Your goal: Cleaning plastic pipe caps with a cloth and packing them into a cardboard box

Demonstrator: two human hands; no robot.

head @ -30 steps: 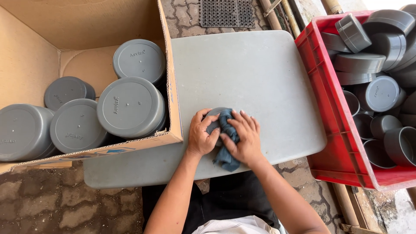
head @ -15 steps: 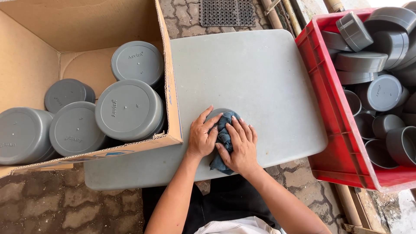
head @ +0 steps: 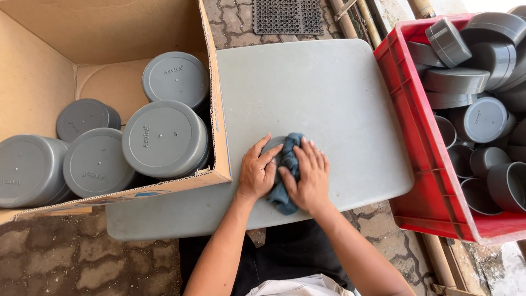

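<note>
**Two hands on one grey cap**

Both hands press near the table [head: 329, 93] front edge: left hand [head: 256, 171] fingers curled on grey cap [head: 272, 144], right hand [head: 310, 176] gripping soft blue cloth [head: 287, 174]. Cap prob. light, stiff, smooth — hold by rim. Beyond: cardboard box [head: 109, 33] w/ caps, red crate [head: 422, 148].

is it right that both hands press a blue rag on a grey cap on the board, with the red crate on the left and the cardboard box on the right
Not quite: the sides are swapped. In the head view the red crate stands on the right and the cardboard box on the left. The rest holds: the left hand and right hand press a blue rag on a grey cap on the board.
</note>
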